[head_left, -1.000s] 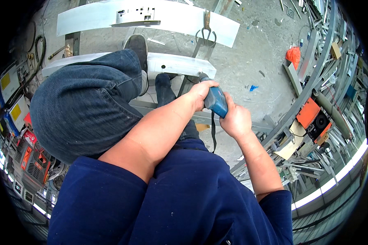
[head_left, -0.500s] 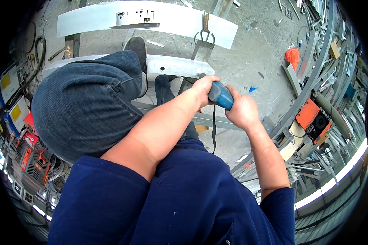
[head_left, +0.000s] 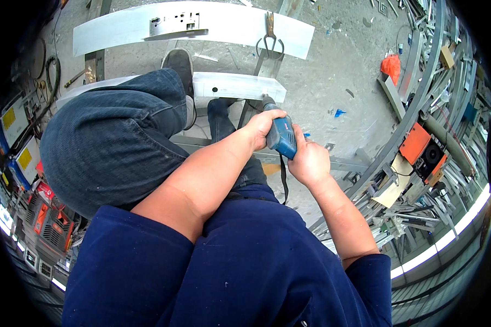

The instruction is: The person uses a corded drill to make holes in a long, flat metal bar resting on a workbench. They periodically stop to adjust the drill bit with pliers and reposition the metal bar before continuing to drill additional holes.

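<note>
A blue power drill (head_left: 282,137) is between my hands, its front end against or just above the right part of a pale metal bar (head_left: 232,86); I cannot tell whether the bit touches. My left hand (head_left: 263,127) wraps round the drill's front part. At its rear, my right hand (head_left: 311,162) grips the handle, with the fingers partly hidden. A round dark hole shows in the bar left of the drill. Beyond it lies a wide pale metal plate (head_left: 114,34), bearing a slotted metal piece (head_left: 175,23) and a pair of scissors (head_left: 270,35).
My bent leg (head_left: 109,136) rests over the bar's left part. A black cord (head_left: 284,180) hangs below the drill. To the right are an orange machine (head_left: 414,143), a red-orange bag (head_left: 390,66) and piled metal profiles (head_left: 447,215). Red equipment (head_left: 49,220) stands at left.
Both hands have moved left with the drill. Its body has turned more upright in the picture, its front end now pointing toward the bar's right part.
</note>
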`<state>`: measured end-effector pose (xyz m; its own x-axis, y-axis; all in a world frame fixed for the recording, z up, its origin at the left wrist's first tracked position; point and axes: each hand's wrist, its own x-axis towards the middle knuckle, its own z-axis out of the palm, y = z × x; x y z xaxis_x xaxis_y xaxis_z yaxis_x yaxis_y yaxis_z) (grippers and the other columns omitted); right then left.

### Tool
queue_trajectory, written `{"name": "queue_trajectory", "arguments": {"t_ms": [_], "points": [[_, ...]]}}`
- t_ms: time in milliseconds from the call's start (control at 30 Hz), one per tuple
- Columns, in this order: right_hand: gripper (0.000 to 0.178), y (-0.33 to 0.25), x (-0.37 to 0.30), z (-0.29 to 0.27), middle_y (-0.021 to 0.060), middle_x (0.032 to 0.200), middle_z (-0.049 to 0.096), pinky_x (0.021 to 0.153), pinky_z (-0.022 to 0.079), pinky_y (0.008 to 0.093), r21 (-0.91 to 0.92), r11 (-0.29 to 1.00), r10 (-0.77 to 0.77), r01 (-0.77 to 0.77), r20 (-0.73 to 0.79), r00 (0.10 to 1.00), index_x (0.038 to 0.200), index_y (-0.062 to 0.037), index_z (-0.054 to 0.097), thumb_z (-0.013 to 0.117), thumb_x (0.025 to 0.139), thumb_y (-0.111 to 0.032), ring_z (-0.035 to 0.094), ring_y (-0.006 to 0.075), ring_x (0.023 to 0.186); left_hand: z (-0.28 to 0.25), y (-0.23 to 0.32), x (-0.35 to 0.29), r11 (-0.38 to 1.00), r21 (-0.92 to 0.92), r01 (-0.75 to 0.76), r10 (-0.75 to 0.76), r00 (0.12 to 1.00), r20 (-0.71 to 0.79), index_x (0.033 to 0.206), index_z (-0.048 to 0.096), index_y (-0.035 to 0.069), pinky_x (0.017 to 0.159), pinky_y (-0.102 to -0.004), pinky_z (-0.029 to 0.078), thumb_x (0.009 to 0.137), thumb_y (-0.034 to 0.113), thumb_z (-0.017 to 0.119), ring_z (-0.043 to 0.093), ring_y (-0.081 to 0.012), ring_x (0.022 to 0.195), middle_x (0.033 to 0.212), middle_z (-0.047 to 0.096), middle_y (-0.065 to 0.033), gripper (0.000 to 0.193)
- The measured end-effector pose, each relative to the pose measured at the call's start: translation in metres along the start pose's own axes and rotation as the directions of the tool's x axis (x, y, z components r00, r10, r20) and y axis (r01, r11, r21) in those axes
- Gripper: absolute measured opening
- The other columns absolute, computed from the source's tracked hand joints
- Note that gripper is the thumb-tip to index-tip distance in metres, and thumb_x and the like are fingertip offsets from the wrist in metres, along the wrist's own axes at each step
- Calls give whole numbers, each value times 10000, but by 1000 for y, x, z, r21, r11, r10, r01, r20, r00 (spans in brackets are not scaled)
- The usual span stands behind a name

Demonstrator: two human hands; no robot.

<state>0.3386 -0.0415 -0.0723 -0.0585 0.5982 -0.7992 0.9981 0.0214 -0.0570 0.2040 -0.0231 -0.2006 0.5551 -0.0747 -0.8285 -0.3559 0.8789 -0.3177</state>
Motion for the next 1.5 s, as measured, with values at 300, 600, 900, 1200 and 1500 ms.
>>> {"name": "queue_trajectory", "arguments": {"t_ms": [300, 600, 900, 1200, 1500], "points": [[752, 10, 11, -10, 156, 825, 716, 679, 574, 476, -8, 998, -66, 66, -48, 997, 1440, -125, 486, 689, 716, -104, 714, 370, 741, 5, 7, 0, 1000, 1, 20, -20, 1000, -1, 1140, 604, 45, 899, -449, 566, 932, 358, 642, 697, -275, 932, 1061, 686, -118, 378], [662, 12, 30, -50, 167, 832, 725, 711, 576, 472, -48, 992, -119, 120, 21, 993, 1392, -122, 543, 669, 742, -105, 721, 361, 795, 12, 14, 8, 976, -218, 18, -4, 998, 66, 1171, 565, 53, 887, -449, 573, 931, 331, 653, 693, -276, 921, 1062, 666, -117, 378], [676, 13, 37, -57, 174, 836, 727, 715, 578, 476, -43, 995, -88, 90, 36, 995, 1397, -144, 544, 656, 732, -99, 720, 368, 787, 26, 25, -4, 992, -124, -7, 3, 999, -33, 1229, 538, 66, 880, -452, 570, 924, 346, 659, 684, -279, 982, 1138, 650, -127, 432], [758, 10, 21, -31, 176, 817, 722, 707, 578, 477, -11, 999, -42, 42, -17, 999, 1411, -168, 521, 708, 680, -103, 719, 376, 771, 10, 12, 8, 996, -88, 34, -34, 999, 4, 1200, 568, 65, 870, -463, 571, 927, 348, 653, 692, -272, 958, 1094, 670, -123, 402], [778, 5, 10, -16, 170, 831, 723, 708, 578, 473, -2, 1000, -18, 18, -22, 1000, 1429, -148, 502, 710, 681, -103, 719, 376, 775, -1, 5, 13, 999, 18, 40, -40, 999, 19, 1181, 587, 69, 893, -464, 565, 926, 361, 646, 689, -278, 968, 1092, 674, -120, 392]]}}
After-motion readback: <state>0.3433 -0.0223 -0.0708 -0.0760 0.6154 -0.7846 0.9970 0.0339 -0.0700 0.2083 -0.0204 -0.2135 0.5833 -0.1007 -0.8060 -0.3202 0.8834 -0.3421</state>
